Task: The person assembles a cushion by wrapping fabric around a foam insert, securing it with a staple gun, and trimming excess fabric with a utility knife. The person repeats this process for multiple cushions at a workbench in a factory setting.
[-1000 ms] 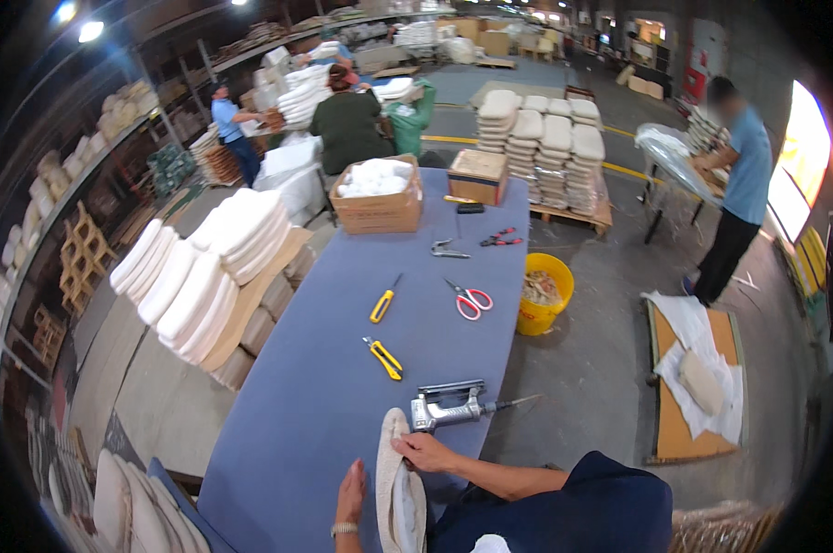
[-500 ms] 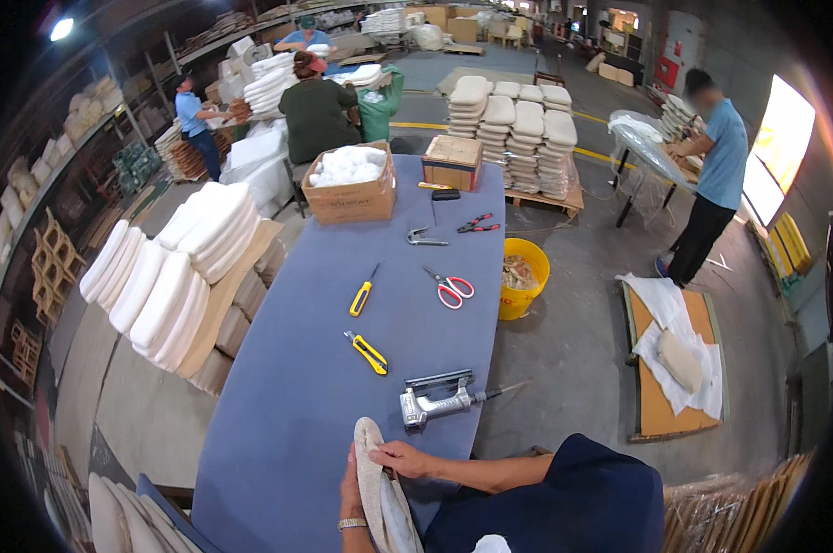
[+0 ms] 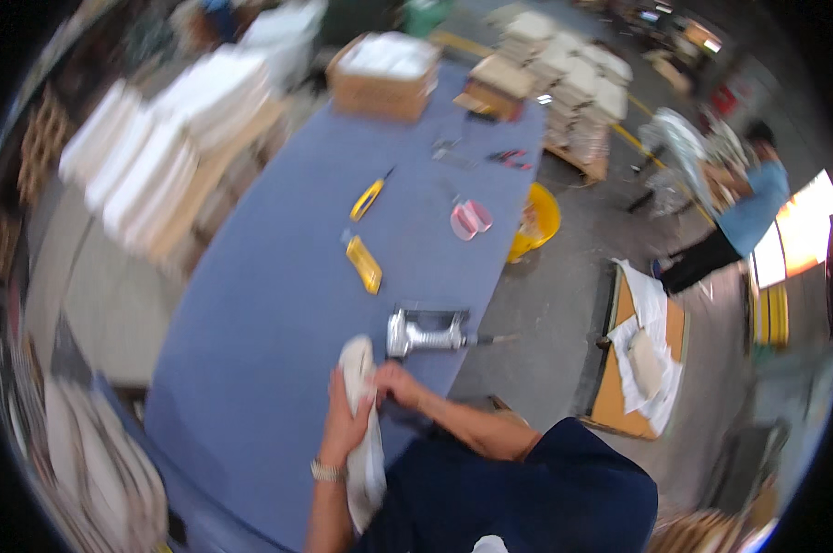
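A pale beige padded cushion (image 3: 365, 452) stands on edge between my hands, close against my dark shirt. My left hand (image 3: 346, 415) is closed around its left side, the thumb across the near face. My right hand (image 3: 394, 385), fingers bent together, pinches the cushion's right edge near the top; blur hides the fingertips. Just beyond lies a silver staple gun (image 3: 428, 333) with its hose pointing right. Farther up the table are a yellow utility knife (image 3: 364, 265), a yellow-handled screwdriver (image 3: 368, 200) and red-handled scissors (image 3: 471, 219).
On the blue-grey table (image 3: 278, 304) stand a carton of white stuffing (image 3: 377, 95) and a smaller box (image 3: 498, 83), with pliers (image 3: 510, 159) nearby. A yellow bucket (image 3: 547, 224) stands right of it. White cushions (image 3: 145, 166) are stacked left. A person (image 3: 753, 203) works at the far right.
The view has tilted and shifted, and now blurs. My left hand has come round to the cushion's near face, its thumb showing. My right hand stays at the right edge.
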A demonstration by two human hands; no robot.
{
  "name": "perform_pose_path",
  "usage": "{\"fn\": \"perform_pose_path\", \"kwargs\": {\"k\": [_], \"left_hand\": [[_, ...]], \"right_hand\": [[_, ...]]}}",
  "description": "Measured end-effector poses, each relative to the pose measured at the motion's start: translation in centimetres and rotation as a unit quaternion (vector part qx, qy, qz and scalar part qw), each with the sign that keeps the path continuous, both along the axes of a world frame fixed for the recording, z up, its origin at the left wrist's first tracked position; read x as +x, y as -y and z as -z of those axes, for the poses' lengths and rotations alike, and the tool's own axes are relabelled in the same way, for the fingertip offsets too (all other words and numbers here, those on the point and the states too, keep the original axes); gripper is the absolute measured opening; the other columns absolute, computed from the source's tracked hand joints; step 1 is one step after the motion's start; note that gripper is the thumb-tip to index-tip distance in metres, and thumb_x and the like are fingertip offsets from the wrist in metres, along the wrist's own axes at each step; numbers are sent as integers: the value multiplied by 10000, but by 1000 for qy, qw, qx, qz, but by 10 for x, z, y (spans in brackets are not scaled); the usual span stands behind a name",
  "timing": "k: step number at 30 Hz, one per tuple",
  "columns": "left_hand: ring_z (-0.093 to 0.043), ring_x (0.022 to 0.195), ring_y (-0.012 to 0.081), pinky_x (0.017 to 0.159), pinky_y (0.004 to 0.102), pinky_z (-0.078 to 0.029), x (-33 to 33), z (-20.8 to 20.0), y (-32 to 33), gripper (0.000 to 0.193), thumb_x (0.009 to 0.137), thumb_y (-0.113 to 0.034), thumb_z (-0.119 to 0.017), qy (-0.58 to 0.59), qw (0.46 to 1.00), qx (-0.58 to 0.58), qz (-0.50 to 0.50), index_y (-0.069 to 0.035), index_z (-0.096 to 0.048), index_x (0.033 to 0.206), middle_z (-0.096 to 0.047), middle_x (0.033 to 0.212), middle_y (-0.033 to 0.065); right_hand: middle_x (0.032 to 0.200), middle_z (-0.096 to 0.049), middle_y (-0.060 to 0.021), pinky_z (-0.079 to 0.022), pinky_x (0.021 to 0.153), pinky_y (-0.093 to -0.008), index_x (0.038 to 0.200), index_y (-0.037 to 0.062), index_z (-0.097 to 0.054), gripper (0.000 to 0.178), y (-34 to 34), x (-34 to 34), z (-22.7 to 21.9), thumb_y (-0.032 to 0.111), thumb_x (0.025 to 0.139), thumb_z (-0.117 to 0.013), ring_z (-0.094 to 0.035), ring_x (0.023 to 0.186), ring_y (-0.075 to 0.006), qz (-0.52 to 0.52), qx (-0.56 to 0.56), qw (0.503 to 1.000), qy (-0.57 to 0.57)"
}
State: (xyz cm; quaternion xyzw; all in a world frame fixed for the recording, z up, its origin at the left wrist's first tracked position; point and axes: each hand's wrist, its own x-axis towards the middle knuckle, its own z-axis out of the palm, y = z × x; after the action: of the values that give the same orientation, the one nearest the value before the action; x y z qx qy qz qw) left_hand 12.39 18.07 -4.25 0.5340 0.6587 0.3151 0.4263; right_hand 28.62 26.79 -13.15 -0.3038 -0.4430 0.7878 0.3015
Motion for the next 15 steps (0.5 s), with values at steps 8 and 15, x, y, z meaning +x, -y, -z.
{"fn": "perform_pose_path", "kwargs": {"k": [8, 15], "left_hand": [[-367, 1456, 508, 1191, 517, -351, 20, -16, 5, 836, 963, -369, -640, -140, 986, -58, -70, 39, -254, 1583, -340, 1596, 324], [-417, 1436, 479, 1115, 516, -452, 32, -35, -7, 807, 980, -390, -632, -200, 970, -115, -72, 45, -281, 1561, -373, 1583, 308]], "right_hand": [[712, -659, -34, -511, 678, -295, 766, 20, -677, 341, -27, 33, -48, 244, 1019, -639, -635, 706, -123, -158, 111, 972, 133], [1200, -631, -180, -489, 959, -461, 1318, 81, -572, 592, -50, 87, -17, 125, 790, -834, -606, 1124, -370, -26, 449, 708, 544]]}}
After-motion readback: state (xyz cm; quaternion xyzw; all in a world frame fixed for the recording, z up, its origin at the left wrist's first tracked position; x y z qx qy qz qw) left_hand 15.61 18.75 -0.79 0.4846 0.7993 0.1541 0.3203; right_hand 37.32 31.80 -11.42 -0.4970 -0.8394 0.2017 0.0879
